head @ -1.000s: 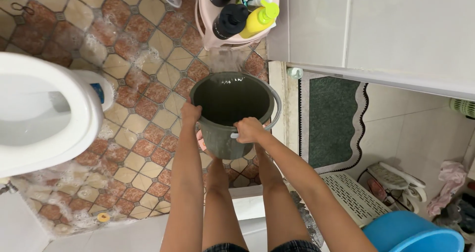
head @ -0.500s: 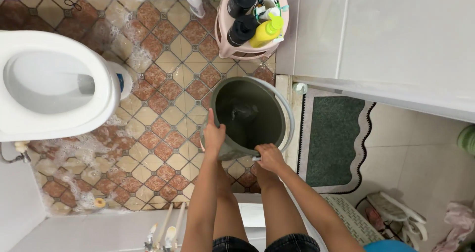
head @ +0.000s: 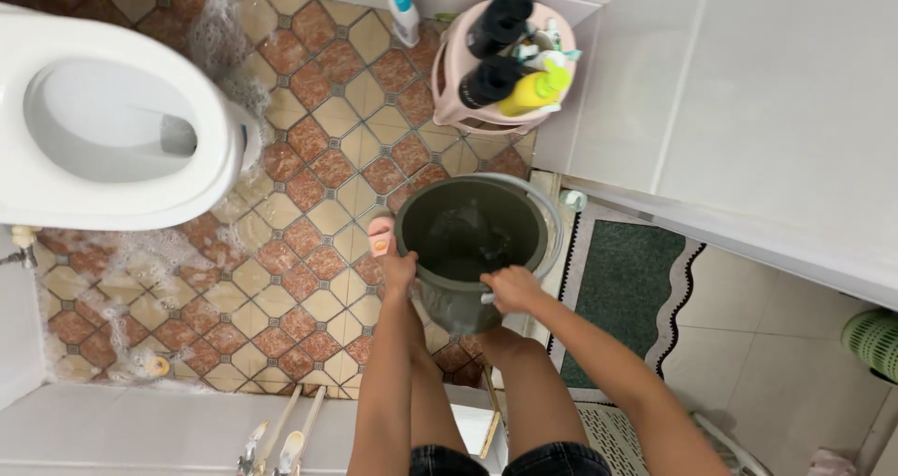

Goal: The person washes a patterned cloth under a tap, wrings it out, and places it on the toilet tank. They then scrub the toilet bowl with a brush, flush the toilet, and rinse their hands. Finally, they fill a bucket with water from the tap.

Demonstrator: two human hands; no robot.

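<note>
I see both hands on bucket rim, near side. Left hand wraps fingers tight over left part of rim. Right hand squeezes rim where metal handle joins. Dark green bucket held up over tiled floor, near floor's right edge by doorway. Bucket mouth points up toward me, tipped a bit, bottom hidden; long axis runs up-down. Pink slipper touches bucket's left side. Green mat past floor's right edge. White toilet far left. Pink rack with bottles at far edge.
</note>
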